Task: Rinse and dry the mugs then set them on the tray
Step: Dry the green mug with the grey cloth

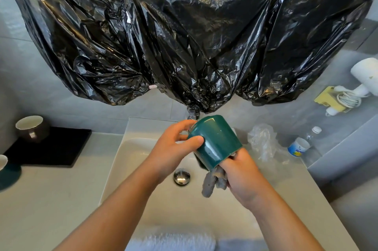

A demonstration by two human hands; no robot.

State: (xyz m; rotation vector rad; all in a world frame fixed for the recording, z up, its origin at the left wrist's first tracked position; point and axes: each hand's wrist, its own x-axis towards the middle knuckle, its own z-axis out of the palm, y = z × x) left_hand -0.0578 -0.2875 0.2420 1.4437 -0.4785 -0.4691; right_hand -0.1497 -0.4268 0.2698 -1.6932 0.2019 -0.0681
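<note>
Drying the green mug over the sink, one mug already on the tray

The green mug (216, 140) is held tilted above the sink (126, 148), the left hand (173, 148) curled round its closed end, while the right hand (243, 175) grips a grey cloth (212, 181) pushed into its mouth. So drying seems under way, not finished. A brown mug (32, 128) already stands on the black tray (57, 144). A third mug (5, 169), cut off at the left edge, looks to be on the desk (51, 199), apparently still to be set on the tray.
</note>
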